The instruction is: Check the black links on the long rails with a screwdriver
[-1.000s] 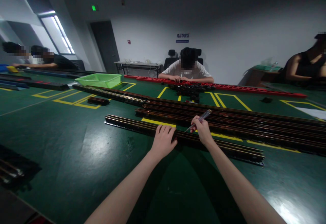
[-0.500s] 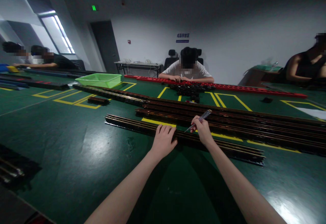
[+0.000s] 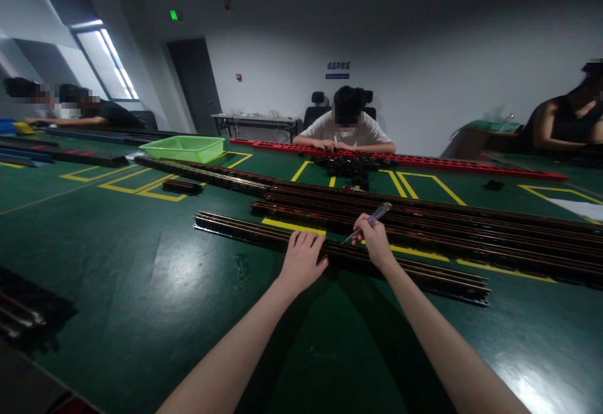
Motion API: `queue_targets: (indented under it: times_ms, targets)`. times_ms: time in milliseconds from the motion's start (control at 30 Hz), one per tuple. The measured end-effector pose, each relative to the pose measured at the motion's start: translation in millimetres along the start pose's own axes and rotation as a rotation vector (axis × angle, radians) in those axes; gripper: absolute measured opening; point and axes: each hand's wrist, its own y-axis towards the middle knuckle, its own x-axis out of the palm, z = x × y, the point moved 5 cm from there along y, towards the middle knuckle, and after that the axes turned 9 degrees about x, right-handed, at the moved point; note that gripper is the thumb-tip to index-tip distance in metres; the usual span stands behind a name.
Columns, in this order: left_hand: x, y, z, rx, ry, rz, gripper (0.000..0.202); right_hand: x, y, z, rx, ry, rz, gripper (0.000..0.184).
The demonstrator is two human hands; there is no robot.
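A long black rail (image 3: 245, 227) with gold-coloured strips along it lies slantwise across the green table in front of me. My left hand (image 3: 304, 260) rests over its middle, fingers draped across the top and thumb on the near side, holding it. Just to the right, my right hand (image 3: 374, 241) is closed round a small screwdriver (image 3: 380, 212) with a see-through handle. The thin shaft points down and left, its tip at the rail's upper face close to my left fingers. What the tip touches is too small to make out.
Behind the rail lies a stack of similar rails (image 3: 424, 219). A green basket (image 3: 183, 148), a short rail piece (image 3: 181, 186), a pile of black parts (image 3: 348, 166) and a long red slotted bar (image 3: 447, 164) are farther back. Co-workers sit opposite and at both sides. More rails (image 3: 23, 313) lie at left.
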Motion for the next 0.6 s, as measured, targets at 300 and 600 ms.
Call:
queue_targets:
  times_ms: [300, 600]
  targets:
    - [0.5, 1.8, 0.0, -0.010, 0.039, 0.014, 0.025, 0.7, -0.7, -1.1, -0.027, -0.018, 0.016, 0.017]
    - [0.2, 0.0, 1.2, -0.025, 0.079, 0.042, 0.025, 2.8, -5.6, -3.4, -0.071, -0.070, 0.040, 0.016]
